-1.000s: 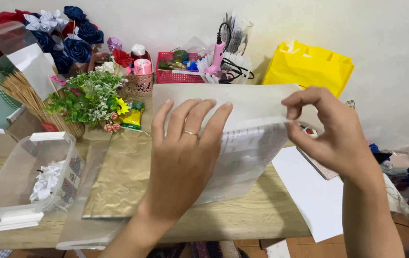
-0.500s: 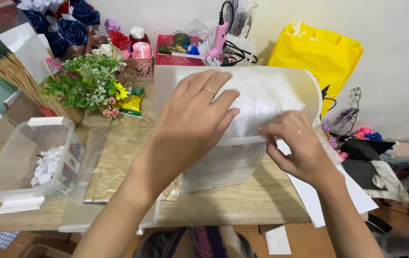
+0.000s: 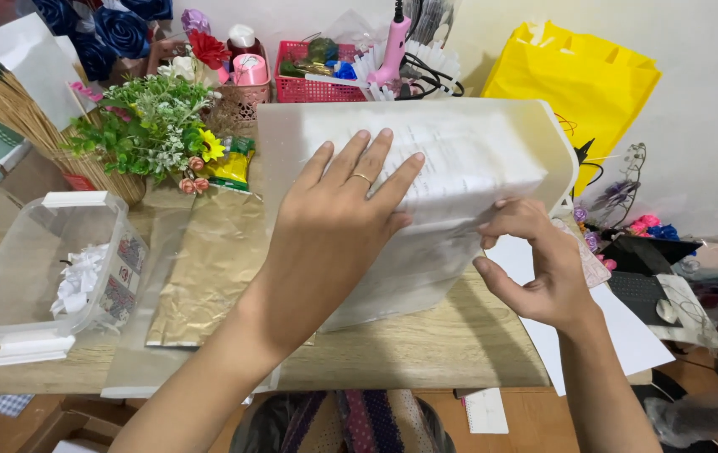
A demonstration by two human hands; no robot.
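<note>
Two hands folding a big frosted sheet over white paper on a crowded craft table

The pale wooden table (image 3: 426,352) carries it all, and the large translucent frosted wrapping sheet (image 3: 476,143) lies across its middle, curled up at the far edge over a white printed paper (image 3: 459,180) — light, floppy stuff by the look of it, likely slick and quick to crease, so best pinned flat and taken by an edge. Beside it lies a crinkled gold foil sheet (image 3: 208,268), then a clear plastic lidded box (image 3: 31,268) at the left end. The left hand (image 3: 338,226) is spread flat, fingers splayed, pressing the sheet down and gripping nothing. The right hand (image 3: 535,264) pinches the folded right edge between thumb and fingertips — a light, nearly closed pinch.
</note>
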